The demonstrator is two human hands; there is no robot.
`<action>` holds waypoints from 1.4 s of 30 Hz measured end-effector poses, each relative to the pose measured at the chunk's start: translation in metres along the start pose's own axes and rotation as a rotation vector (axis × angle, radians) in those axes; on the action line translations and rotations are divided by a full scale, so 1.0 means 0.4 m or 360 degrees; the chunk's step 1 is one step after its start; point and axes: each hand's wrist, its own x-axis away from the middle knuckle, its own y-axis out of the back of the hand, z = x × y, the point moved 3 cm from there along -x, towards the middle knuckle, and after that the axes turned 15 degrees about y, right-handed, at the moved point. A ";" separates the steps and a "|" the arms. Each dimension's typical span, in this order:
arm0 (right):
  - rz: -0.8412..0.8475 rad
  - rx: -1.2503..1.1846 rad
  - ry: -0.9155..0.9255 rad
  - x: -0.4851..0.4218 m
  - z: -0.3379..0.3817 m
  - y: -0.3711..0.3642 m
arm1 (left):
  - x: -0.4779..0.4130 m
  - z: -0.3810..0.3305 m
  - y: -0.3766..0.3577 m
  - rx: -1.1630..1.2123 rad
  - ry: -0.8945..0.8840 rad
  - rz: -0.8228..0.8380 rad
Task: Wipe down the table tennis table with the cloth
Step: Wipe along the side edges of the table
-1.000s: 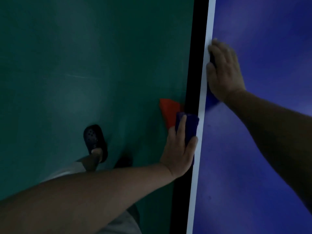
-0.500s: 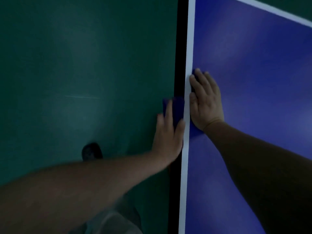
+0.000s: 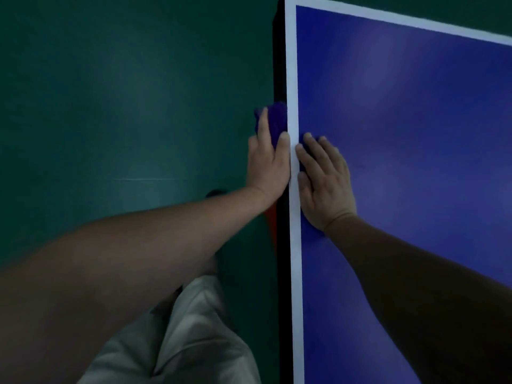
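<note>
The table tennis table [image 3: 415, 134] has a blue top with a white border line [image 3: 292, 65] and a black side edge. My left hand [image 3: 267, 167] presses a purple-blue cloth [image 3: 274, 117] against that side edge, the cloth sticking out past my fingers. My right hand [image 3: 324, 184] lies flat on the tabletop just inside the white line, level with the left hand. A second dark blue cloth [image 3: 306, 228] shows as slivers under its palm and fingers; most of it is hidden.
Green floor [image 3: 110, 106] fills the left side. A red object [image 3: 273, 223] peeks out below my left wrist by the table edge. My light trousers [image 3: 188, 336] and a dark shoe [image 3: 214, 193] are below. The table's far corner is at the top.
My right hand slid back along the white line toward me and now sits beside my left hand. My left hand moved its cloth forward along the side edge. The far corner came into view.
</note>
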 end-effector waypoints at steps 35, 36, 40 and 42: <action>-0.0095 -0.0202 -0.0179 -0.217 -0.068 0.065 | -0.166 -0.163 0.018 -0.0036 0.0088 -0.0041; -0.0125 -0.0186 -0.0205 -0.263 -0.089 0.067 | -0.122 -0.138 0.018 -0.0031 0.0079 -0.0021; -0.0115 -0.0198 -0.0360 -0.429 -0.158 0.058 | 0.067 -0.022 0.024 -0.0010 0.0236 0.0167; -0.0092 -0.0207 -0.0430 -0.479 -0.185 0.046 | 0.047 -0.040 0.022 0.0035 0.0343 0.0189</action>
